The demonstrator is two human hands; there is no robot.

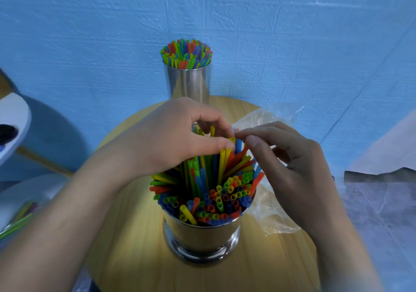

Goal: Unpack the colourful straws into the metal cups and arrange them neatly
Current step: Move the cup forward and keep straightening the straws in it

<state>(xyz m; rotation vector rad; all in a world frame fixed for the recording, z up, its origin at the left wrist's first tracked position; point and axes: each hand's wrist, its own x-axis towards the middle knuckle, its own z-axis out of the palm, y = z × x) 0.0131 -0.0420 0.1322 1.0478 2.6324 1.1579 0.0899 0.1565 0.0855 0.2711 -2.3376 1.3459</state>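
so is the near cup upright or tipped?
Upright. The near cup stands on its base on the round table, with straws fanning out of its open top.

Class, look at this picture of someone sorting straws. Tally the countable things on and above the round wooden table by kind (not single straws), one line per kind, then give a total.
Metal cups filled with straws: 2, the near cup and the far cup
Clear plastic bags: 1, the bag
Hands: 2, the left hand and the right hand
Total: 5

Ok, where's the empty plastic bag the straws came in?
In the head view the plastic bag lies crumpled on the right side of the round table, beside the near metal cup and partly hidden behind the right hand.
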